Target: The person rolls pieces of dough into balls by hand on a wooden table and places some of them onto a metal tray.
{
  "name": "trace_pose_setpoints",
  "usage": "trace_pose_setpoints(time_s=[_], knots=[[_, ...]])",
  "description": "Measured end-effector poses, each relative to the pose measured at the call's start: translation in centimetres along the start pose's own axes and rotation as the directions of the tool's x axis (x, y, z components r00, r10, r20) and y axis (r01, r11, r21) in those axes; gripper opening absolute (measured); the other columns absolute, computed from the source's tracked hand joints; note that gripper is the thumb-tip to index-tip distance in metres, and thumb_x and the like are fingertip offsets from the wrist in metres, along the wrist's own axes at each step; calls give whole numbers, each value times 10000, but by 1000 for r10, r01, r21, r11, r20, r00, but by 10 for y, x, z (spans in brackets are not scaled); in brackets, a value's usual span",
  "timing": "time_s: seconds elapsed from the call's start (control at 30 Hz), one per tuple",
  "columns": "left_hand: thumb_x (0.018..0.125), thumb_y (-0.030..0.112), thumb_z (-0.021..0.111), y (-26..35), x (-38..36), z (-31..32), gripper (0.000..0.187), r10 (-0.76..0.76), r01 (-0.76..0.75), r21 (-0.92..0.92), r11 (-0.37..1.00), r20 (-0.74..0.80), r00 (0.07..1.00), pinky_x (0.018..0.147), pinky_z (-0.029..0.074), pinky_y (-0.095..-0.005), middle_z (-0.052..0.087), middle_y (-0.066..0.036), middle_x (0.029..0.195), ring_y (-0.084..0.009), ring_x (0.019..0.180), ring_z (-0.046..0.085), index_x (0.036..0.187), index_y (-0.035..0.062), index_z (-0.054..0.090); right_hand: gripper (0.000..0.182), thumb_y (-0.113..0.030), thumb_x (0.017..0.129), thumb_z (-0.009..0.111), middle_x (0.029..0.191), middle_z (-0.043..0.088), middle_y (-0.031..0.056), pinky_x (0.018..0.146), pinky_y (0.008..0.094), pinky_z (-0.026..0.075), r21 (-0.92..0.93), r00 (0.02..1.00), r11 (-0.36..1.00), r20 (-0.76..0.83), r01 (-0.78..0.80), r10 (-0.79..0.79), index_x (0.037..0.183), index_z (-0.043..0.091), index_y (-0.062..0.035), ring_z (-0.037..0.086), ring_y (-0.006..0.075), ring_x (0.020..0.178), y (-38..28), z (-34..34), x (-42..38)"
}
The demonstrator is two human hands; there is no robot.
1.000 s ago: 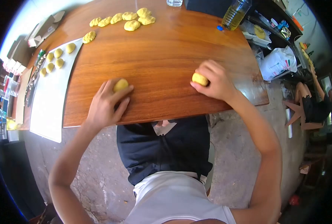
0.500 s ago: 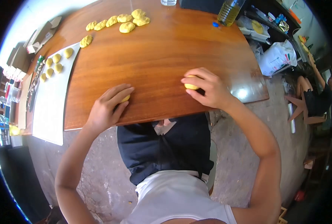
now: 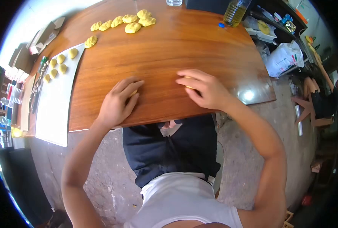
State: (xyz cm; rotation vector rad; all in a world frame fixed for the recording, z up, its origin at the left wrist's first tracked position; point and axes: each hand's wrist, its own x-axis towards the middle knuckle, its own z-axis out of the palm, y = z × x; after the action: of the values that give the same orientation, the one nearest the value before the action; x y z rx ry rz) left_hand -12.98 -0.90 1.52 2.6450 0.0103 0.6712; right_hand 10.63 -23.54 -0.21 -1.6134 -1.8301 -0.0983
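Observation:
My left hand point(image 3: 119, 100) is cupped over a yellow dough ball point(image 3: 134, 92) near the front edge of the wooden table. Only a sliver of that ball shows between thumb and fingers. To the right, my right hand point(image 3: 207, 91) curves over a second yellow dough ball point(image 3: 190, 87), mostly covered by the fingers. Both hands rest low against the tabletop. Smooth dough balls point(image 3: 62, 68) sit in rows at the far end of a white tray point(image 3: 53, 117) on the left. Several rougher dough lumps point(image 3: 133, 27) lie along the back of the table.
The wooden table point(image 3: 157, 57) fills the space before me. At the back right stand a bottle of yellow liquid point(image 3: 234, 14) and a blue cap point(image 3: 221, 25). Cardboard boxes point(image 3: 43, 36) line the left edge. A white bag point(image 3: 284, 59) is beyond the right edge.
My left hand has shifted right with its dough ball. My right hand has moved slightly left, and its fingers now cover more of the dough. The view has shifted a little.

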Motion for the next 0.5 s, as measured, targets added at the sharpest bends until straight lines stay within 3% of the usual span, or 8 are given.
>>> trace_pose_setpoints(time_s=[0.13, 0.17, 0.2, 0.27, 0.3, 0.37, 0.43, 0.5], knots=[[920, 146, 697, -25, -16, -19, 249, -211, 218, 82, 973, -82, 974, 948, 539, -449, 686, -205, 1150, -382, 1076, 668, 1132, 17, 708, 294, -147, 844, 758, 1207, 675, 162, 968, 432, 550, -23, 989, 989, -33, -143, 143, 1106, 695, -27, 644, 376, 1147, 24, -27, -11], [904, 167, 718, -35, -9, -19, 244, -244, 257, 155, 954, -98, 965, 912, 556, -450, 704, -187, 1096, -380, 1027, 682, 1104, 28, 723, 298, -168, 830, 776, 1165, 677, 147, 949, 425, 552, -177, 981, 967, 21, -184, 191, 1081, 695, -30, 647, 370, 1118, 35, -27, 1], [900, 161, 714, -44, 5, -14, 247, -233, 253, 203, 946, -118, 965, 919, 555, -446, 703, -184, 1123, -376, 1037, 684, 1106, 25, 725, 303, -188, 815, 793, 1124, 679, 133, 930, 419, 553, -331, 968, 920, 60, -211, 244, 1057, 695, -33, 649, 365, 1090, 46, -29, 14], [896, 155, 710, -53, 37, 3, 250, -201, 232, 258, 938, -141, 969, 925, 554, -442, 702, -180, 1151, -371, 1048, 685, 1108, 23, 726, 321, -159, 817, 799, 1202, 671, 164, 978, 406, 528, -269, 974, 939, 17, -215, 228, 1082, 696, -12, 632, 361, 1165, 60, -11, 44], [907, 143, 702, -53, 50, 13, 289, -211, 224, 129, 966, -106, 972, 981, 535, -432, 687, -186, 1221, -376, 1117, 666, 1166, 15, 710, 321, -159, 817, 799, 1202, 671, 164, 978, 406, 528, -274, 973, 936, 3, -221, 231, 1082, 696, -12, 632, 361, 1165, 53, 4, 53], [917, 130, 694, -42, 59, 22, 331, -210, 210, -5, 978, -61, 976, 1037, 516, -422, 673, -191, 1292, -380, 1186, 648, 1224, 8, 693, 323, -212, 819, 767, 1154, 674, 175, 991, 457, 519, -68, 986, 994, -144, -89, 79, 1067, 703, -15, 635, 367, 1130, 42, 29, 69], [925, 112, 679, -21, 42, 22, 374, -48, 47, 24, 999, 23, 999, 1092, 486, -425, 634, -203, 1378, -374, 1290, 602, 1283, 5, 676, 345, -198, 837, 728, 1266, 661, 195, 1047, 471, 498, -69, 998, 997, -40, 42, -45, 1127, 705, -13, 623, 374, 1191, 17, 36, 58], [933, 101, 669, -9, 13, 5, 413, -26, 22, 54, 998, 81, 996, 1127, 461, -430, 595, -208, 1441, -372, 1344, 569, 1336, 9, 655, 345, -142, 847, 700, 1321, 652, 202, 1076, 454, 490, -60, 995, 994, 2, 95, -95, 1166, 705, -13, 615, 368, 1231, 1, 24, 31]])
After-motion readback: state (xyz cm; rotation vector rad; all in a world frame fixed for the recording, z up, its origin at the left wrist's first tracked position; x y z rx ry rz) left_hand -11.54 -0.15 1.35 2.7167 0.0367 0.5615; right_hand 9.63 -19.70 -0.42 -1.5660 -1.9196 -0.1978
